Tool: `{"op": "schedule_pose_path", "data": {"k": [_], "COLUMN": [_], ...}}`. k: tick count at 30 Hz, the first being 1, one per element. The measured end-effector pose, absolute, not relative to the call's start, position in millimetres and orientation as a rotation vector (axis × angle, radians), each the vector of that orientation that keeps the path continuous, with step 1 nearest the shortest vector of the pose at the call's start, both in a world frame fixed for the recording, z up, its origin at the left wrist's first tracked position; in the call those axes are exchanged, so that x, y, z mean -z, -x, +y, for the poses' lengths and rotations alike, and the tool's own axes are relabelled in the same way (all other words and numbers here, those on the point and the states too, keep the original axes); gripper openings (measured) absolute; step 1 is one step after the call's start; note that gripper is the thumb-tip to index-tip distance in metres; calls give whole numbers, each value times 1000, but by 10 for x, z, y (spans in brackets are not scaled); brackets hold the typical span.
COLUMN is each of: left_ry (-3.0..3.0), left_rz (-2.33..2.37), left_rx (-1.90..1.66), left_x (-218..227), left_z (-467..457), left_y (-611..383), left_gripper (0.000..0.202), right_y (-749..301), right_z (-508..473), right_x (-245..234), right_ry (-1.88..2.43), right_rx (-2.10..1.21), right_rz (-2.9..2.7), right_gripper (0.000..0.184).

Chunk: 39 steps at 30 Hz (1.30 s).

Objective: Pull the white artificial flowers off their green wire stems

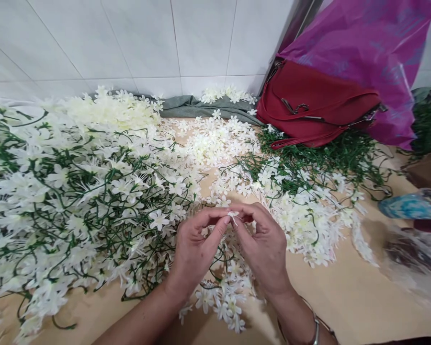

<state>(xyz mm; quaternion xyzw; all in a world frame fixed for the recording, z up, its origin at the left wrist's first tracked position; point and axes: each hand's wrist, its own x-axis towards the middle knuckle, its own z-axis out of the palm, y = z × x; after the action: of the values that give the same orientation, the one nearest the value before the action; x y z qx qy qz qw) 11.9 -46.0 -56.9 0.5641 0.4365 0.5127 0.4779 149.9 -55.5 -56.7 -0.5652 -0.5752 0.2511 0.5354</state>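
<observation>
My left hand [196,242] and my right hand [262,244] meet at the middle of the table, thumbs and forefingers pinched together. Between the fingertips of both is a small white artificial flower [233,215], partly covered by the fingers. Below the hands lies a small cluster of white artificial flowers [224,299], some with green stems. To the left spreads a large heap of white flowers on green stems [104,196]. Loose white petals [219,141] lie beyond my hands, and more white flowers [314,220] are piled to the right.
A red handbag [319,103] rests on green stems [337,153] at the back right, with a purple plastic bag [377,52] behind it. Clear plastic wrapping [413,258] and a blue-and-white item [411,206] lie at the right. A tiled wall [143,38] bounds the back.
</observation>
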Motion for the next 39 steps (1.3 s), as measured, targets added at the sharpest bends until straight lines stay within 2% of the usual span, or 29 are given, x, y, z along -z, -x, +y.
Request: {"op": "schedule_pose_path", "data": {"k": [6, 13, 19, 24, 28, 31, 37, 39], "left_ry": [-1427, -1526, -1941, -2439, -2673, -2587, -1968, -1902], "left_rz": [1081, 1113, 1203, 975, 806, 886, 1173, 1209], "left_rx": [-1156, -1196, -1134, -919, -823, -999, -1846, -1793], "left_x": [479, 303, 174, 228, 357, 349, -69, -159], "left_z": [-500, -402, -16, 397, 617, 665, 580, 482], "left_y": [-137, -194, -366, -559, -652, -634, -445, -388], "left_gripper": [20, 15, 21, 39, 25, 28, 30, 31], "right_y": [-1613, -1646, -1637, -1681, -1713, -1740, -1793, -1800], "right_z": [-539, -547, -580, -567, -530, -507, -510, -514], "right_x": [558, 544, 500, 522, 508, 486, 489, 511], "right_ry": [1292, 1271, 1342, 1368, 1324, 1277, 1224, 1220], "right_rx": [-449, -647, -645, -628, -616, -608, -617, -679], "right_rz": [-1388, -1152, -1147, -1058, -977, -898, -765, -748], "right_gripper": [17, 13, 12, 5, 9, 12, 20, 21]}}
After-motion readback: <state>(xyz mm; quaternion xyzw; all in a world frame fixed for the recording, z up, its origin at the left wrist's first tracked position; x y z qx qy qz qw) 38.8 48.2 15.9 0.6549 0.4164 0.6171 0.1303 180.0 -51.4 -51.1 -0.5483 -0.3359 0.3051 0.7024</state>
